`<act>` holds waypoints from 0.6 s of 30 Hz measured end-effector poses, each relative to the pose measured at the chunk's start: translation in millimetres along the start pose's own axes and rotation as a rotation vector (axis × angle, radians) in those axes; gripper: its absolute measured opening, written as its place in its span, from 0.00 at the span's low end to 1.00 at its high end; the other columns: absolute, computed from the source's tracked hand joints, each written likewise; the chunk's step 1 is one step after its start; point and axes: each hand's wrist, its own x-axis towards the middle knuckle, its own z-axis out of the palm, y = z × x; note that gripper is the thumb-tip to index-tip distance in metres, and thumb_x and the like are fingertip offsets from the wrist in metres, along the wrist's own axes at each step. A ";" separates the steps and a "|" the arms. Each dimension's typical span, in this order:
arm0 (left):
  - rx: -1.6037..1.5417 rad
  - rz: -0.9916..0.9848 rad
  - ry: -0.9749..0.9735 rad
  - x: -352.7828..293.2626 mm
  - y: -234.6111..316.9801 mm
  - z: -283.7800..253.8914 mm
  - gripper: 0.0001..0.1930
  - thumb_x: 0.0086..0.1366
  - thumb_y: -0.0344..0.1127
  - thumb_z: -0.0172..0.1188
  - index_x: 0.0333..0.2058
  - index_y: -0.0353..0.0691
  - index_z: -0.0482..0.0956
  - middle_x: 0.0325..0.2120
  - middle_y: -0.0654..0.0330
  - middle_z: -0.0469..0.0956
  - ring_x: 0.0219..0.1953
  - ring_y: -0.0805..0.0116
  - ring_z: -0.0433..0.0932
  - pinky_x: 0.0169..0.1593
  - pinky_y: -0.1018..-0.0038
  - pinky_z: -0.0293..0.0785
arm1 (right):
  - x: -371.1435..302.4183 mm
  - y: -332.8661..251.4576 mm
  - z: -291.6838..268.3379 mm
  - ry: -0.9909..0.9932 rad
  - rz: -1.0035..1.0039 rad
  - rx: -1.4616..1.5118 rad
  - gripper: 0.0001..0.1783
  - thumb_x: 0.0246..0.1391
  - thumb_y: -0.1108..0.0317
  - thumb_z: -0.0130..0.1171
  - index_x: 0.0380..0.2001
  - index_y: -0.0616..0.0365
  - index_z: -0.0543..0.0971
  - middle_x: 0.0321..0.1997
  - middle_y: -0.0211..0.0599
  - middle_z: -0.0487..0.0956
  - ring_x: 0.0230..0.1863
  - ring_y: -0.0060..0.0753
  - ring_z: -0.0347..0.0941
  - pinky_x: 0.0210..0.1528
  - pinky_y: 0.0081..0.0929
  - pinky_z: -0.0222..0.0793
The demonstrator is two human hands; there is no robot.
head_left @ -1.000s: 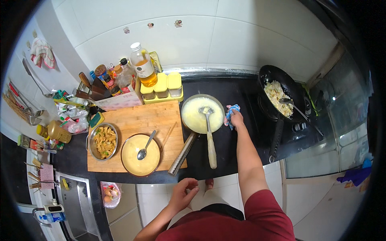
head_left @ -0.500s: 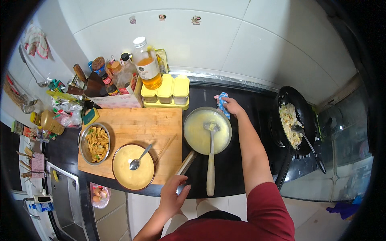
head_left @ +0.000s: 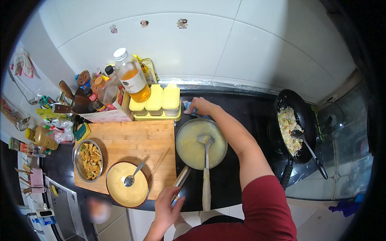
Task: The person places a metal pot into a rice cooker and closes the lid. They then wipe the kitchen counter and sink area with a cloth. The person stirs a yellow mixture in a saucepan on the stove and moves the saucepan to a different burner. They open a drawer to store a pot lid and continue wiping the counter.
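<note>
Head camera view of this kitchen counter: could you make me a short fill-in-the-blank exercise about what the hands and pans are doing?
1. The left hand grips the saucepan's ____.
2. The right hand presses a blue ____ onto the black countertop.
3. A ladle rests in the saucepan of pale yellow ____.
4. The wok at the right holds fried ____.

Missing words: handle; cloth; soup; rice

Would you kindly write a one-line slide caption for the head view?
Left hand grips the soup-filled metal saucepan by its handle while right hand presses a blue cloth on the black countertop.
</note>
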 end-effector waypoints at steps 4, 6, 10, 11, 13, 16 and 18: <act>-0.031 -0.020 0.025 3.0 5.2 -7.9 0.13 0.53 0.25 0.62 0.39 0.33 0.75 0.32 0.53 0.76 0.32 0.61 0.76 0.37 0.72 0.73 | -39.3 21.3 -11.3 0.215 0.241 0.045 0.21 0.50 0.47 0.58 0.45 0.40 0.79 0.48 0.45 0.72 0.51 0.52 0.66 0.53 0.43 0.66; -0.047 -0.022 0.017 4.4 4.0 -9.0 0.13 0.53 0.25 0.62 0.39 0.33 0.75 0.31 0.53 0.76 0.32 0.62 0.76 0.37 0.73 0.72 | -57.1 75.6 7.2 0.410 0.451 -0.104 0.20 0.52 0.47 0.55 0.46 0.41 0.78 0.50 0.45 0.72 0.53 0.53 0.66 0.52 0.43 0.68; -0.069 -0.019 0.005 1.0 -1.6 -6.9 0.13 0.53 0.25 0.62 0.38 0.33 0.75 0.31 0.53 0.76 0.33 0.62 0.76 0.37 0.73 0.73 | -100.1 107.0 23.8 0.581 0.867 -0.030 0.35 0.38 0.74 0.66 0.53 0.38 0.73 0.60 0.43 0.64 0.57 0.57 0.62 0.58 0.43 0.63; -0.081 -0.013 -0.002 1.5 -1.4 -5.0 0.13 0.53 0.25 0.62 0.38 0.33 0.75 0.31 0.53 0.76 0.33 0.61 0.76 0.37 0.73 0.73 | -105.2 111.2 31.2 0.620 0.850 0.025 0.34 0.39 0.74 0.65 0.53 0.37 0.73 0.58 0.43 0.66 0.56 0.57 0.63 0.58 0.42 0.63; -0.082 0.015 -0.021 3.0 -1.4 -2.6 0.13 0.53 0.25 0.61 0.38 0.33 0.75 0.32 0.52 0.76 0.33 0.61 0.76 0.38 0.72 0.73 | -112.6 112.6 38.1 0.681 0.759 0.098 0.34 0.37 0.75 0.65 0.52 0.39 0.74 0.57 0.43 0.68 0.55 0.55 0.65 0.58 0.40 0.63; -0.119 0.058 -0.049 0.7 7.3 -1.1 0.13 0.53 0.24 0.61 0.39 0.33 0.74 0.32 0.52 0.76 0.34 0.59 0.76 0.39 0.71 0.73 | -124.3 101.6 52.3 0.661 0.545 0.162 0.30 0.35 0.78 0.65 0.48 0.47 0.78 0.57 0.41 0.70 0.55 0.49 0.67 0.58 0.38 0.63; -0.115 0.097 -0.067 -3.5 10.3 -2.7 0.13 0.53 0.24 0.61 0.39 0.33 0.74 0.32 0.52 0.76 0.34 0.58 0.76 0.39 0.71 0.73 | -129.7 71.9 66.7 0.731 0.456 0.053 0.30 0.36 0.84 0.59 0.47 0.50 0.78 0.58 0.46 0.69 0.57 0.50 0.66 0.59 0.36 0.63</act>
